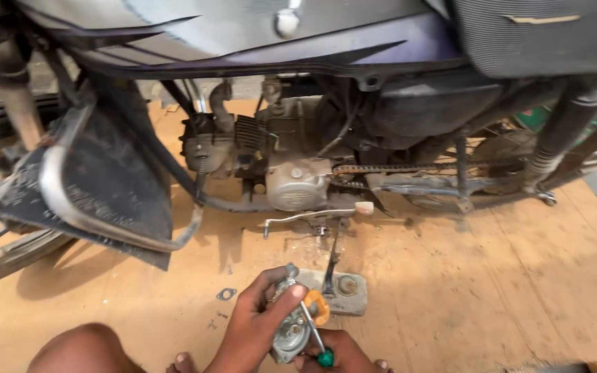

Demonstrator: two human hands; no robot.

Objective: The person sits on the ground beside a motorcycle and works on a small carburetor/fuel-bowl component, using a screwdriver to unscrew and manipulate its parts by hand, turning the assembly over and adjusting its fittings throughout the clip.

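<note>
- Left hand wraps closed around a small metal carburetor, low in view above the floor.
- Right hand grips a green-handled screwdriver, its tip at the carburetor.
- Behind them stands a motorcycle.

— Any room to reach around down there?

— To the right, yes: the brown floor lies open. Straight ahead the side stand and its plate block the way, with the gear lever above.

— And left?

— The leg guard and front wheel crowd it; a small gasket lies between.
</note>
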